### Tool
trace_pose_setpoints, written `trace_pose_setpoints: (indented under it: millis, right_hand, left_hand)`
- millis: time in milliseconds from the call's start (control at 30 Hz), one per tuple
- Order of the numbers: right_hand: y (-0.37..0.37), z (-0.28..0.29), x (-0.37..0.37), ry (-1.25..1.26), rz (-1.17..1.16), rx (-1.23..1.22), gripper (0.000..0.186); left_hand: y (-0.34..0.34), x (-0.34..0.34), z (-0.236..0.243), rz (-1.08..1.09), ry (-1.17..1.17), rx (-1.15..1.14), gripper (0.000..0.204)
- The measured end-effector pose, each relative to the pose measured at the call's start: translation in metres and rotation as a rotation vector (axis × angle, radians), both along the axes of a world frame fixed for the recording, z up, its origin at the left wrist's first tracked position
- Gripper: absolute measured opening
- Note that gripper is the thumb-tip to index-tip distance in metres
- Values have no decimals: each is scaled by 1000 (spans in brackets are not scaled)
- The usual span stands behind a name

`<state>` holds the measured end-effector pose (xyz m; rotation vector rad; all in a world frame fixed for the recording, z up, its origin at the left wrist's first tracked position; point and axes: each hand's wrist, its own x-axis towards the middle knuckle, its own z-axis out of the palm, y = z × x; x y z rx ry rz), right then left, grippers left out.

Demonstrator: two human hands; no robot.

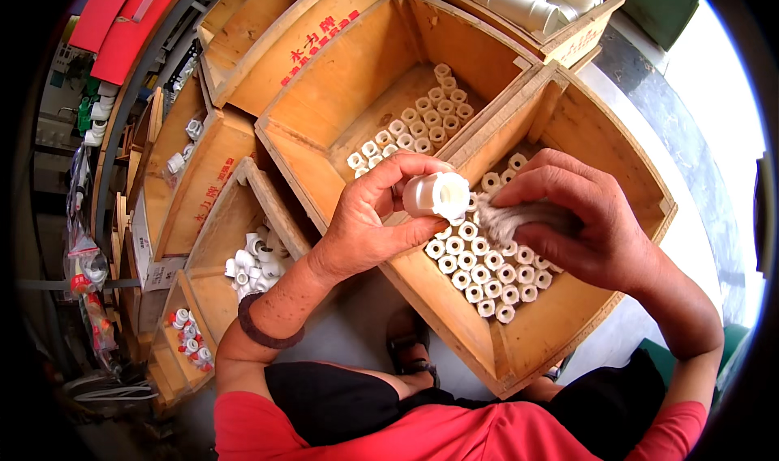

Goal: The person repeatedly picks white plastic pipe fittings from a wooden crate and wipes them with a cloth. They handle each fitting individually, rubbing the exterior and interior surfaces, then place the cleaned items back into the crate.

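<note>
A: Upper right, we log a wooden crate (580, 43) heaped with large white pipe fittings (515, 2). A dark green panel (659, 6) stands beyond it.

B: Upper left, we have two red panels (134, 23), overlapping, and near them a wooden box (260, 79) with red printing on its side.

A: Lower left, we see a bin (215, 234) with a jumble of small white fittings (258, 266).

B: Just beside it, we note a smaller compartment (199, 295) with red-and-white fittings (191, 339).

A: Far left edge, we find clear plastic bags (88, 266), contents too blurred for us to name.

B: Below those, we mark a pale loop of cable (109, 392).
</note>
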<state>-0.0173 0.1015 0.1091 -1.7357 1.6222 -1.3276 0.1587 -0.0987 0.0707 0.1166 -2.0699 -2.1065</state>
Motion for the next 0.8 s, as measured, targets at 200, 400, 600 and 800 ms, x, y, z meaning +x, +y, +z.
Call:
trace_pose_setpoints:
  millis: [200, 400, 600, 800]
  right_hand:
    - [-4, 4, 8, -485, 68, 261, 23]
    - [-1, 2, 7, -525, -9, 282, 25]
    - [-4, -7, 9, -413, -6, 168, 23]
    - [5, -2, 15, -366, 20, 169, 22]
  left_hand:
    - [12, -1, 6, -77, -9, -145, 46]
    - [18, 1, 12, -80, -38, -46, 52]
    - [17, 2, 8, -52, -20, -9, 51]
    - [15, 0, 1, -4, 45, 10, 47]
